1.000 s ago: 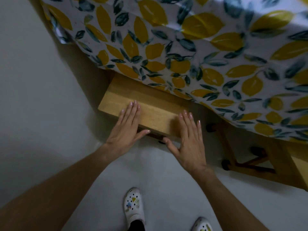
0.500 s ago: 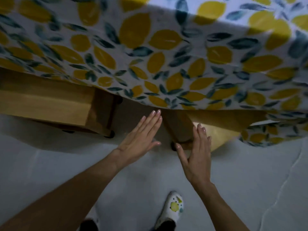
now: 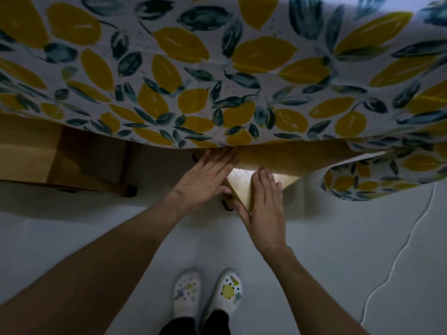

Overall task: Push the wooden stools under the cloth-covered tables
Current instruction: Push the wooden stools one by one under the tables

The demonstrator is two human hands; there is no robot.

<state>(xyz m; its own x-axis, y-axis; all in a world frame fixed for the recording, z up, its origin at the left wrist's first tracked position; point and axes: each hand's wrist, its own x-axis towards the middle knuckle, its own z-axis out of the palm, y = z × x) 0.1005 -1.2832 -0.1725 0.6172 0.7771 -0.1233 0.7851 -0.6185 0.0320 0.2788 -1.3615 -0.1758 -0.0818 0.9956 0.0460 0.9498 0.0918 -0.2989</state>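
A table under a lemon-and-leaf patterned cloth fills the upper half of the view. A wooden stool pokes out from under the cloth's hem at centre, only a corner of its seat showing. My left hand lies flat on the stool's left side, fingers reaching under the cloth. My right hand presses flat on the seat corner, fingers spread. Another wooden stool stands at the left, mostly under the cloth.
The pale floor spreads in front of the table. A thin white cable snakes across it at the right. My two feet in white patterned clogs stand just behind the stool.
I have moved from the left stool to the one at centre. Both hands now rest on its seat, and more of it lies under the cloth than half a second ago.
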